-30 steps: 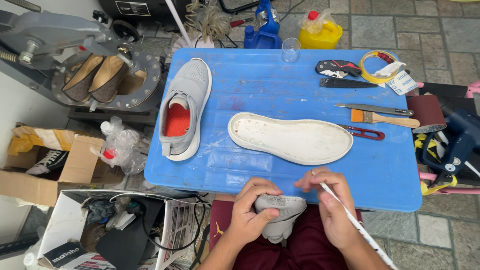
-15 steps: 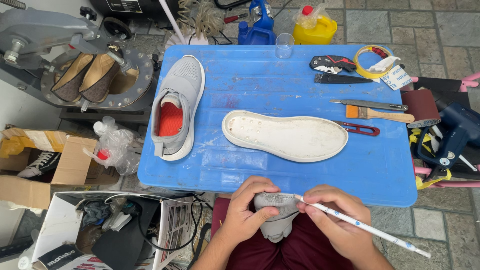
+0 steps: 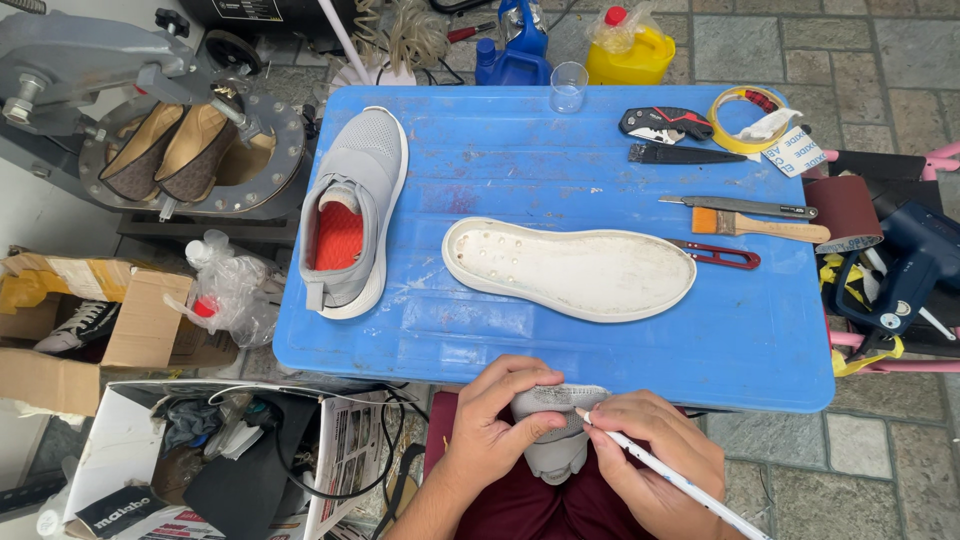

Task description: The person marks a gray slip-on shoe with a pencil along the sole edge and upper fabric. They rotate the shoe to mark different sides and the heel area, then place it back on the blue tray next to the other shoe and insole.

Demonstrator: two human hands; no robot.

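Grey shoe (image 3: 553,440) gripped left, white pen (image 3: 680,482) right

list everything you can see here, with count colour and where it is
table: 1, blue, centre
whole shoe: 1, grey with red insole, table left
loose sole: 1, white, table middle
glass: 1, clear, table far edge
brush: 1, wooden handle, table right
snips: 1, red, beside sole
tape roll: 1, yellow, far right corner
jug: 1, yellow, floor beyond table
cardboard box: 1, brown, floor left
shoe upper: 1, grey, on lap
pen: 1, white, tip at upper
left hand: grips upper
right hand: holds pen
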